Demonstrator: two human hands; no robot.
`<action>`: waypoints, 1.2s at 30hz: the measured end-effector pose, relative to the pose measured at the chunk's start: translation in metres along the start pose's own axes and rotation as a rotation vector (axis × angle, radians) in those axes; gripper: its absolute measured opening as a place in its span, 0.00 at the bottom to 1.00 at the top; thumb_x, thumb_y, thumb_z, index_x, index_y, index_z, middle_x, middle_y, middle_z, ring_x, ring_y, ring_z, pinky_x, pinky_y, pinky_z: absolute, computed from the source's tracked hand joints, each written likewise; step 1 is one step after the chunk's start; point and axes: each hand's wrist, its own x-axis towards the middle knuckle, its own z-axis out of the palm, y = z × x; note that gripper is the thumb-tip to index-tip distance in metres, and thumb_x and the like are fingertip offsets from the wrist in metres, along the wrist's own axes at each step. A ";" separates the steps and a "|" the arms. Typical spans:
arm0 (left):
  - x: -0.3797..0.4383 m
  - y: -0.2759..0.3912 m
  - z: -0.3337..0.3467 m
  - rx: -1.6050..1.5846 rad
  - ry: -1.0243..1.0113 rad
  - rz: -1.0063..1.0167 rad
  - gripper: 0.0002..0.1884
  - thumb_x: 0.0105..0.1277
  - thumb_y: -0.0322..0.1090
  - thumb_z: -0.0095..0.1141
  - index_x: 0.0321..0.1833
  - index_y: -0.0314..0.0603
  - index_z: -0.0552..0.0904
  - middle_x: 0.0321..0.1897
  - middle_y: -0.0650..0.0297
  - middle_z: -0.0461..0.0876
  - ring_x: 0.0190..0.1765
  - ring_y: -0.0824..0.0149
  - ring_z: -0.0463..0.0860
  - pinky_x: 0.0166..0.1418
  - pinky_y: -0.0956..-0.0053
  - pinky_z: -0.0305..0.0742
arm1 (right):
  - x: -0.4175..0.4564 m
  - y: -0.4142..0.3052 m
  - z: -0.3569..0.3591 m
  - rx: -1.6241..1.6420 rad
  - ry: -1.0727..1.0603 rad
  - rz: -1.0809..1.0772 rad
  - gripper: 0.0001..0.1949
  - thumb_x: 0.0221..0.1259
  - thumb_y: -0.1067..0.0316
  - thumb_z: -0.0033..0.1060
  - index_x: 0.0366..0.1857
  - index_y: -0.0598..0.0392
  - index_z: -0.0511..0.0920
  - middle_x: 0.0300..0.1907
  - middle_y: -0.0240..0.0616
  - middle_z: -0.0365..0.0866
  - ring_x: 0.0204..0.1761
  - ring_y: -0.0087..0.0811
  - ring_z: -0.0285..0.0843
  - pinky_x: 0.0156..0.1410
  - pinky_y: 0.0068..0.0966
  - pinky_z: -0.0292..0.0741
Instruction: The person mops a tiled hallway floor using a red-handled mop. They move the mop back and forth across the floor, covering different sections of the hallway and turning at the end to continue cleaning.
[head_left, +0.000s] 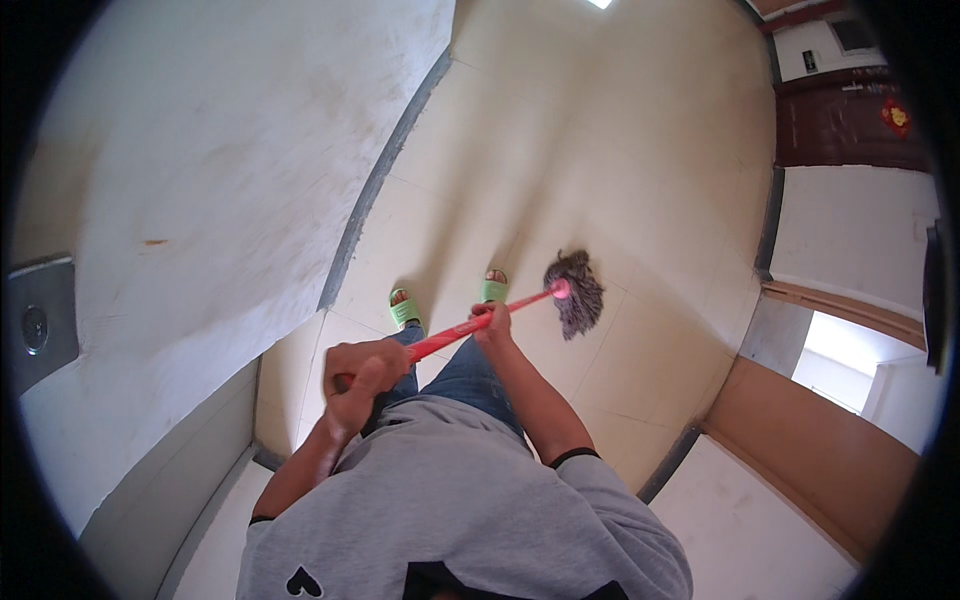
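Observation:
A red mop handle (450, 334) slants across the front of my body, from lower left up to the right. My left hand (365, 375) is closed around its upper end. Farther down the shaft, my right hand (492, 322) grips it with bent fingers. At the far end a pink socket joins the handle to a mop head (576, 296) of dark grey-brown strands, which rests on the pale tiled floor (645, 225). The mop head lies to the right of my feet, which wear green slide sandals (493, 290).
A scuffed white wall (225, 150) with a dark skirting (375, 180) runs along the left. A metal panel with a round button (35, 330) is at far left. On the right stand a dark red door (832, 120) and a brown open door (810, 427).

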 end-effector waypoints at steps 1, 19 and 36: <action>-0.008 0.013 -0.009 0.056 0.084 0.022 0.23 0.62 0.39 0.41 0.11 0.33 0.64 0.09 0.62 0.64 0.16 0.67 0.62 0.26 0.71 0.63 | -0.013 0.015 0.027 0.041 0.013 -0.018 0.03 0.41 0.72 0.38 0.22 0.54 0.59 0.17 0.36 0.62 0.18 0.29 0.64 0.23 0.24 0.62; -0.156 0.106 -0.044 0.596 0.487 0.453 0.22 0.63 0.41 0.37 0.09 0.46 0.58 0.04 0.66 0.56 0.11 0.72 0.58 0.28 0.72 0.66 | -0.111 0.208 0.173 -0.571 -0.362 0.292 0.07 0.42 0.69 0.46 0.12 0.56 0.68 0.13 0.37 0.67 0.12 0.27 0.62 0.16 0.23 0.57; -0.186 0.029 0.039 0.309 0.251 0.421 0.20 0.63 0.38 0.34 0.11 0.45 0.59 0.06 0.65 0.56 0.13 0.71 0.58 0.25 0.70 0.65 | -0.117 0.082 -0.010 -0.438 -0.097 -0.007 0.05 0.41 0.68 0.50 0.18 0.54 0.68 0.14 0.34 0.69 0.17 0.25 0.70 0.14 0.20 0.56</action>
